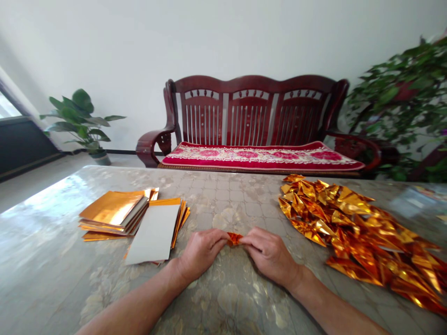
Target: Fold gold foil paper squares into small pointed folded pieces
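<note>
A small folded piece of gold foil paper [234, 239] is stretched between my two hands, just above the middle of the table. My left hand [202, 251] pinches its left end, and my right hand [270, 253] pinches the right end. Left of my left hand lie flat sheets of gold foil paper [111, 207] in a stack, and beside them a second, fanned stack with a pale grey sheet [153, 232] on top. Right of my right hand spreads a large heap of folded gold foil pieces [335, 214].
The table [223, 298] has a patterned, glossy cover. At its far right sits a blurred clear plastic packet [408, 201]. Behind the table stands a dark red wooden bench [253, 83] with a red floral cushion [258, 156]. Potted plants [82, 114] flank the bench.
</note>
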A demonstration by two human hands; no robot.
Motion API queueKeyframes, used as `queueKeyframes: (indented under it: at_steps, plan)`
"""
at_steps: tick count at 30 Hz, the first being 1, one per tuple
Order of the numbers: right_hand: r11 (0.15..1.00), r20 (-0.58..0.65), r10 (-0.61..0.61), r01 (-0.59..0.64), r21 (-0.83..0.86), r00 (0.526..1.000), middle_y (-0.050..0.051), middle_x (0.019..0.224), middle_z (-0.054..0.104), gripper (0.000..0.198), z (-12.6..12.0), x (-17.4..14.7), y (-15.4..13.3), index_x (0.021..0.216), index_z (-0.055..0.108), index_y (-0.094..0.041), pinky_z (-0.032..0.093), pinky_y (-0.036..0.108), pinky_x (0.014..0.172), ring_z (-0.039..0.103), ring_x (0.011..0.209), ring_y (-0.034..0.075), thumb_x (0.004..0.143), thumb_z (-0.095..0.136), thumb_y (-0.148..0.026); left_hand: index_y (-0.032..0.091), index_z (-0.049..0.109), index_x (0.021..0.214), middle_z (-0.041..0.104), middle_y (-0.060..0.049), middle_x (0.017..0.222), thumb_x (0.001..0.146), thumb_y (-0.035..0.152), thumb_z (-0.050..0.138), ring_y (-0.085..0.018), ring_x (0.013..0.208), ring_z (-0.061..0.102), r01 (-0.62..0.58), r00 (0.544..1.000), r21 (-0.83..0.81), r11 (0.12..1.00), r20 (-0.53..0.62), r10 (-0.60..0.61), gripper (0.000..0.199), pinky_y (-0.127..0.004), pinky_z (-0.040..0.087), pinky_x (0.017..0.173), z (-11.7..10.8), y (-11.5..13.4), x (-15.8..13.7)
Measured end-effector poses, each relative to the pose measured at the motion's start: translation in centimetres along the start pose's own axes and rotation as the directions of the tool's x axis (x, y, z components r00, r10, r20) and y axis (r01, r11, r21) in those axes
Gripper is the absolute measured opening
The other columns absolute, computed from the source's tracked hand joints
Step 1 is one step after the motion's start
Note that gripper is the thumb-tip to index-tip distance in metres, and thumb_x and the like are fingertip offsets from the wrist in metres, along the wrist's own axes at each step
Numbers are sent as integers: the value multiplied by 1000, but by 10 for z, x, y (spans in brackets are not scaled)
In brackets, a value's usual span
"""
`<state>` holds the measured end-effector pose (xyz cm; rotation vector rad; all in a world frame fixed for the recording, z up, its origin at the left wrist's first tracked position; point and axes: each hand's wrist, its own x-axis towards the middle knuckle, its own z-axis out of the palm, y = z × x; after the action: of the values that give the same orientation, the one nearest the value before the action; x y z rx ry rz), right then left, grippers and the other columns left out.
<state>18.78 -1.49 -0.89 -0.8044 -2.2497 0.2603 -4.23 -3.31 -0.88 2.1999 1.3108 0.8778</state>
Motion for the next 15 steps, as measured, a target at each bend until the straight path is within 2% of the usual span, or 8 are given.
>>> queueKeyframes:
  at_steps: [8,15]
  plan:
    - [1000,-11,-5,5,16,1000,3,77,66,20,-1,1,-2,99,73,-24,49,22,64,63,71,14,94,55,-18,25,70,95,74,2,91,94,21,54,-13,83,68,-22,999,-1,1000,-23,22,16,-20,50,78,1,-1,-1]
    - [999,13,-8,7,48,1000,4,83,68,23,-2,2,-3,101,72,-24,51,24,68,65,77,15,93,53,-13,25,69,95,73,2,92,92,17,55,-12,84,68,-19,999,-24,1000,-41,18,16,-21,50,79,2,-2,0]
